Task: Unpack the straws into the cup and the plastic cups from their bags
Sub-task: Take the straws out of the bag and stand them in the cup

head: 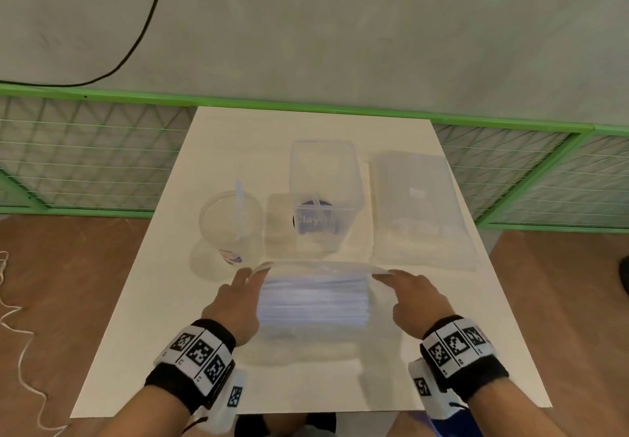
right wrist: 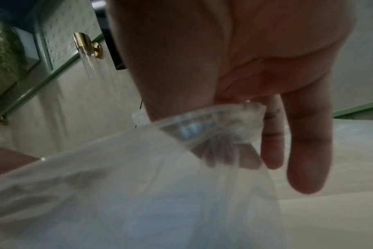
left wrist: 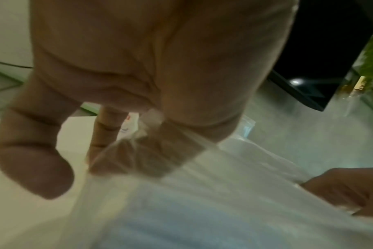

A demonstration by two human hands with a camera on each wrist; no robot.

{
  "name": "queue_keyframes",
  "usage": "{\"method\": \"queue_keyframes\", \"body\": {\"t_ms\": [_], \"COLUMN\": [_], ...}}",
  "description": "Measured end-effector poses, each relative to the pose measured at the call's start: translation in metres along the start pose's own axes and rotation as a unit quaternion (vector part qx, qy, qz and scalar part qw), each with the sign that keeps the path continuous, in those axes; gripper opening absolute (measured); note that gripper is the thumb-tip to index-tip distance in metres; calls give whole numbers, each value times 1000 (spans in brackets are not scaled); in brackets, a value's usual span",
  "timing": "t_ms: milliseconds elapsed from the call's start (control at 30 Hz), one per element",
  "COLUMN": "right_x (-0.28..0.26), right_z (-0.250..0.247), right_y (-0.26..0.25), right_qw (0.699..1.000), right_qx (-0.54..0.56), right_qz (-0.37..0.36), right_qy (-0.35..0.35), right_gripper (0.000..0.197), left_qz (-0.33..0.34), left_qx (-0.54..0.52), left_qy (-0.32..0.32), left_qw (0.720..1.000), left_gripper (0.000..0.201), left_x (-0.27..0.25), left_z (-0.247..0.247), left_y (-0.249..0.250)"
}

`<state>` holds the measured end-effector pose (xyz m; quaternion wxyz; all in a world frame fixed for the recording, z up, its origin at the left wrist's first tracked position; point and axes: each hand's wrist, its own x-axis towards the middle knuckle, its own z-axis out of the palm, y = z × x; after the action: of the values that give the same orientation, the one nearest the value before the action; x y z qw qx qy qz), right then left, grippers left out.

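A clear zip bag of pale straws (head: 313, 300) is held just above the white table (head: 153, 334), its top edge stretched between my hands. My left hand (head: 253, 273) pinches the bag's left top corner and my right hand (head: 391, 275) pinches the right top corner. In the left wrist view the bag (left wrist: 202, 202) is pinched between my left thumb and fingers (left wrist: 138, 156). In the right wrist view the crumpled corner of the bag (right wrist: 219, 131) sits under my right thumb. A clear plastic cup (head: 231, 229) at the left holds one straw (head: 241, 205).
A tall clear lidless container (head: 323, 198) with a blue "Clay" label stands behind the bag. A second clear bag (head: 418, 212) lies flat at the right of the table. A green wire fence (head: 85, 164) runs behind the table.
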<state>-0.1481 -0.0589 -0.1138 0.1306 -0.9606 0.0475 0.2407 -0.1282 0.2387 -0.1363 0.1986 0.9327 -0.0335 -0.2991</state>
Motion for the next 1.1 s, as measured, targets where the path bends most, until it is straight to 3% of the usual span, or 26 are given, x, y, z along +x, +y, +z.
{"method": "queue_keyframes", "body": {"t_ms": [133, 300, 367, 500, 667, 900, 1033, 1100], "right_x": [1, 2, 4, -7, -5, 4, 0, -2], "right_z": [2, 9, 3, -8, 23, 16, 8, 10], "right_y": [2, -6, -10, -10, -6, -6, -3, -4], "right_qw": [999, 995, 999, 990, 998, 998, 995, 996], "right_qx": [26, -32, 0, 80, 51, 58, 72, 66], "right_qz": [-28, -2, -12, -24, -23, -26, -27, -25], "right_qy": [37, -99, -47, 111, -22, -17, 56, 54], "right_gripper": [85, 79, 80, 87, 87, 86, 83, 85], "left_qz": [18, 10, 23, 74, 27, 25, 66, 71], "left_qx": [27, 89, 74, 1, 44, 6, -43, -57], "left_qy": [22, -37, -11, 110, 44, 22, 83, 83], "left_qw": [999, 995, 997, 991, 998, 999, 993, 992], "left_gripper": [96, 102, 103, 114, 107, 109, 110, 111], "left_x": [-3, -5, -7, -14, -7, 1, 2, 3], "left_z": [1, 7, 3, 3, 25, 15, 13, 18], "left_y": [5, 5, 9, 2, -13, -8, -10, -13]}}
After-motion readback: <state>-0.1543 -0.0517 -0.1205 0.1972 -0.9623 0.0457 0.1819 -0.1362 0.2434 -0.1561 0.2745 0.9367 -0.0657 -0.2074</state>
